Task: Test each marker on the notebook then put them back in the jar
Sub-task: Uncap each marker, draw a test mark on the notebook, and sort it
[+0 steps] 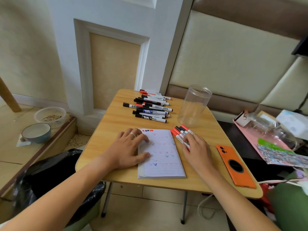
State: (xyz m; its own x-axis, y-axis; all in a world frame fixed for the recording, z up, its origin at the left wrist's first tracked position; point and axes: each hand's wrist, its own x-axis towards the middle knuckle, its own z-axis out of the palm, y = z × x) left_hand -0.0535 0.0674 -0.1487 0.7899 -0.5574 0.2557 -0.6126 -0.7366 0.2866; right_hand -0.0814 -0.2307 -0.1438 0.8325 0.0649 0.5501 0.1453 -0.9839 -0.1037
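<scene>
Orange phone (235, 165) near table edge (175, 185).

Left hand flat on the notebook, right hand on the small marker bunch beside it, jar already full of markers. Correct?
Not quite: the head view shows the jar empty, with no markers in it. The rest holds: the left hand lies flat on the notebook, and the right hand rests on the small marker bunch beside it.

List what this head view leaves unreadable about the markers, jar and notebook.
- Markers under the right hand: the fingers hide their lower ends, so their count is unclear.
- Marker pile: labels too small; overlaps hide the count.
- Notebook: the left hand covers its left edge.
- Jar: clear walls; appears empty.
</scene>
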